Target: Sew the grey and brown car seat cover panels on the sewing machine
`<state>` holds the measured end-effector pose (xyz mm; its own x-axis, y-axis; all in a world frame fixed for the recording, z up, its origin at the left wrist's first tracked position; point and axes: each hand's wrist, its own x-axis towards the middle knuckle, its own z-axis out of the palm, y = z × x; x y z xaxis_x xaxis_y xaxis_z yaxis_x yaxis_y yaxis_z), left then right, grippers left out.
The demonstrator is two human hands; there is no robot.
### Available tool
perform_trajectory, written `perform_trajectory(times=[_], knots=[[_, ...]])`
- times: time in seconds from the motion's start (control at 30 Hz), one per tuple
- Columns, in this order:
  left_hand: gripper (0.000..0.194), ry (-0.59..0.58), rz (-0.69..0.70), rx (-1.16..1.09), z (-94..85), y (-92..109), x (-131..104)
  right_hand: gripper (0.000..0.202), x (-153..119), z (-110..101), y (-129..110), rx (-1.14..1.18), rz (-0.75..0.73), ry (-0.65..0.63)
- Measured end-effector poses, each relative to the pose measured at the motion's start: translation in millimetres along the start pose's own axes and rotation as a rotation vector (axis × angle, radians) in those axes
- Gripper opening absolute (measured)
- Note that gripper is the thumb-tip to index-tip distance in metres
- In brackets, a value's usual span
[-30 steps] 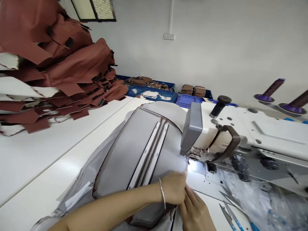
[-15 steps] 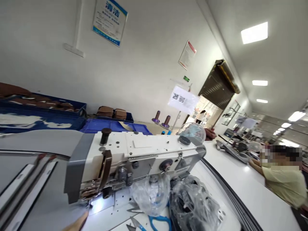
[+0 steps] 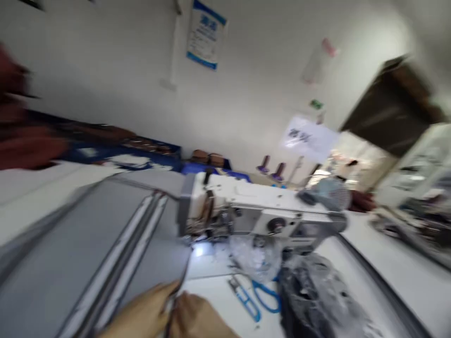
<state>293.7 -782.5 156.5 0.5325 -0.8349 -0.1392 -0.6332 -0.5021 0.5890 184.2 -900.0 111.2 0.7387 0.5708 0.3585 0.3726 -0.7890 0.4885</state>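
Note:
A large grey sheet of material (image 3: 81, 244) with two pale strips (image 3: 136, 263) along it lies across the left side, under the sewing machine (image 3: 253, 202). At its dark right edge, my left hand (image 3: 144, 307) lies over the sheet with its fingers closed on the edge. My right hand (image 3: 200, 314) meets it from the other side, fingers curled on the same edge. Motion blur softens both hands, and the fingertips are partly hidden. The machine's lamp lights its bed just beyond the hands.
Blue-handled scissors (image 3: 266, 295) and blue thread snips (image 3: 246, 300) lie right of my hands. Beside them are a clear plastic bag (image 3: 257, 258) and a plastic-wrapped dark bundle (image 3: 317, 295). Blue bins (image 3: 88, 150) with brown pieces line the wall. Reddish-brown material (image 3: 28, 141) is at far left.
The view has swung left and down, so the machine appears further right. Both hands now show at the sheet's edge; before, only part of one hand showed near the needle.

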Motion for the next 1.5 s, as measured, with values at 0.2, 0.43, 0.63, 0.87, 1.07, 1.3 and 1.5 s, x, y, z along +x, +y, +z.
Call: perform_trajectory(times=[0.2, 0.43, 0.63, 0.87, 1.07, 1.3, 1.5], knots=[[0.041, -0.209, 0.048, 0.249, -2.0, 8.5, -4.1, 0.026, -10.7, 9.1, -32.8, 0.268, 0.178, 0.15], [0.041, -0.261, 0.068, 0.287, 7.0, 10.2, 0.8, 0.029, -10.0, 31.8, -49.7, 0.269, 0.276, 0.344], [0.039, -0.243, 0.036, 0.28, 8.8, 11.8, 9.5, 0.028, -3.0, 24.5, -33.6, 0.248, 0.262, 0.362], [0.032, -0.232, 0.059, 0.289, -7.1, 3.3, 26.2, 0.03, 4.4, 21.9, -7.6, 0.251, 0.238, 0.299], [0.02, -0.193, 0.202, 0.369, -9.0, -13.1, 33.6, 0.032, 1.6, 31.0, -8.1, 0.203, 0.239, 0.277], [0.013, -0.239, 0.262, 0.441, -9.7, -13.8, 57.2, 0.03, 10.4, 29.2, 5.1, 0.234, 0.244, 0.187], [0.015, -0.26, 0.261, 0.422, -16.2, -11.8, 70.9, 0.03, 11.9, 40.9, 14.1, 0.194, 0.257, 0.207]])
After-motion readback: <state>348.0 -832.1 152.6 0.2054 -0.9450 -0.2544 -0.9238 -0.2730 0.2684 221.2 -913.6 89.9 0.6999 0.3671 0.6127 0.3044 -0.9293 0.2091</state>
